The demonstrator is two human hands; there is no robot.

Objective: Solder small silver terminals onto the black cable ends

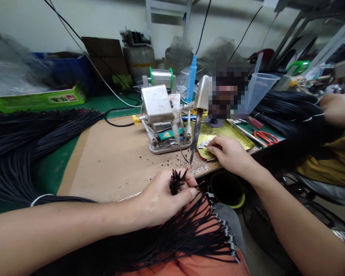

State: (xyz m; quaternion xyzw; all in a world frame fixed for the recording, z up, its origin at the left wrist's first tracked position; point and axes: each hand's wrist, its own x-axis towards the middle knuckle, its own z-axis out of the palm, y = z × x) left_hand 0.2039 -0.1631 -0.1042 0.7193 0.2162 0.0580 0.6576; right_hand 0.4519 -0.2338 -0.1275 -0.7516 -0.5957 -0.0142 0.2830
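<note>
My left hand (163,197) is wrapped round a bundle of black cables (176,182) with reddish tips, one cable end poking out past the thumb. My right hand (228,153) is over the gold tray (241,138), its thumb and index finger pinched beside small silvery connectors (203,144); what lies between the fingertips is too small to make out. The soldering iron (195,134) hangs tip down from its holder, between and beyond both hands. Across my lap lie black cables (186,234) with metal connectors (228,237) on their ends.
Behind the iron stand a metal soldering machine (157,105), a solder spool (161,78) and a blue bottle (192,78). Orange-handled scissors (265,138) lie right of the tray. A bin (228,189) is below the table edge. Another person's hand (339,111) is at far right.
</note>
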